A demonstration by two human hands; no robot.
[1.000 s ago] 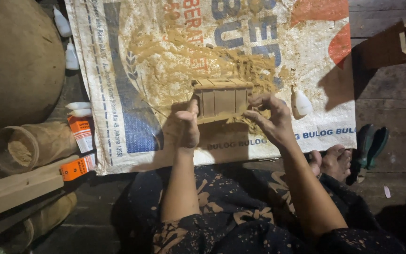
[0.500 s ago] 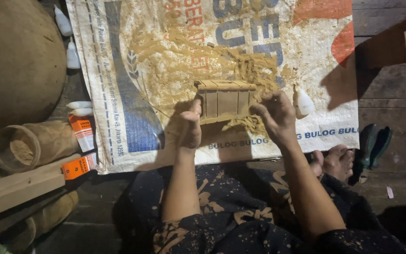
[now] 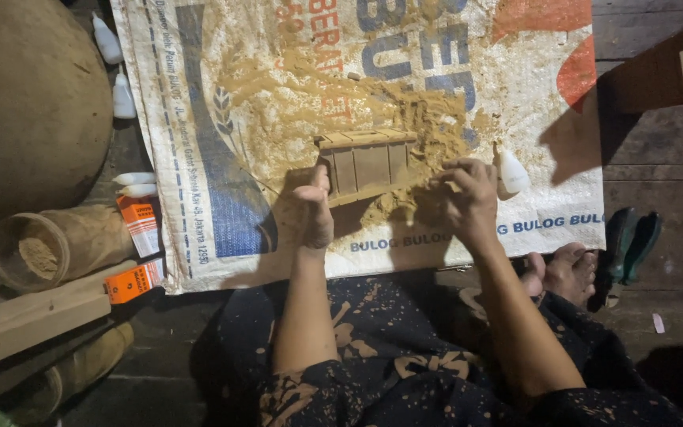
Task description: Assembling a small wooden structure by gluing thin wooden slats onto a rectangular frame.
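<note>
Wooden and sawdust-coloured, the box (image 3: 367, 164) sits at the middle of my view, a small slatted frame with upright dividers, tilted up on its near edge over the sack (image 3: 199, 158). I see my left hand (image 3: 312, 207) against its left end, thumb pressed up along the corner and the other fingers curled under, so it holds the box from that side. My right hand (image 3: 465, 196) is at the right end, fingertips pinched narrow at the lower right corner; I cannot tell whether they grip the box itself or only press sawdust against it.

Loose sawdust (image 3: 294, 103) is heaped and smeared over the sack around and behind the box, thickest just under its right half. A small white bottle (image 3: 511, 172) lies on the sack just beside my right hand.

The sack is a white woven one with blue and orange print, spread flat on a dark plank floor (image 3: 658, 174). Off its left edge lie two more white bottles (image 3: 114, 67), two white tubes (image 3: 136, 184) and two orange cartons (image 3: 137, 253). Further left a jar (image 3: 49, 249) lies on its side with sawdust in its mouth, beneath a big round brown sack (image 3: 25, 103). A wood plank (image 3: 25, 316) runs along the lower left. My bare foot (image 3: 567, 273) shows at right, near green sandals (image 3: 626, 245).
</note>
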